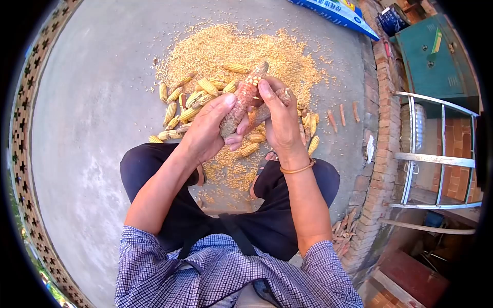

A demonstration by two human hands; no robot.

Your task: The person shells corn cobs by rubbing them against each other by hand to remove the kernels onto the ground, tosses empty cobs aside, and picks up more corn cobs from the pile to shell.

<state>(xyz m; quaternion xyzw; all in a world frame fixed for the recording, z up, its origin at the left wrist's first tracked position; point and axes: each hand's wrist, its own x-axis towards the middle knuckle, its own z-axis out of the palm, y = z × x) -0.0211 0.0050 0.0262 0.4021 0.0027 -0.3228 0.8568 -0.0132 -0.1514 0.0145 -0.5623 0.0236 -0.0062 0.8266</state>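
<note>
My left hand is closed around a mostly stripped corn cob, held slanting in front of me with a small patch of yellow kernels near its upper end. My right hand grips a second, bare cob, which crosses behind and beside the first. The right thumb lies against the first cob near its remaining kernels. Some right fingers are hidden behind the cobs. Just beyond my hands, a heap of loose kernels covers the concrete, with several unshelled ears of corn along its near edge.
Several stripped cobs lie on the floor to the right, and more are piled by the low brick edging. A blue sack lies at the far right. Beyond the bricks stand a metal ladder-like frame and a green cabinet.
</note>
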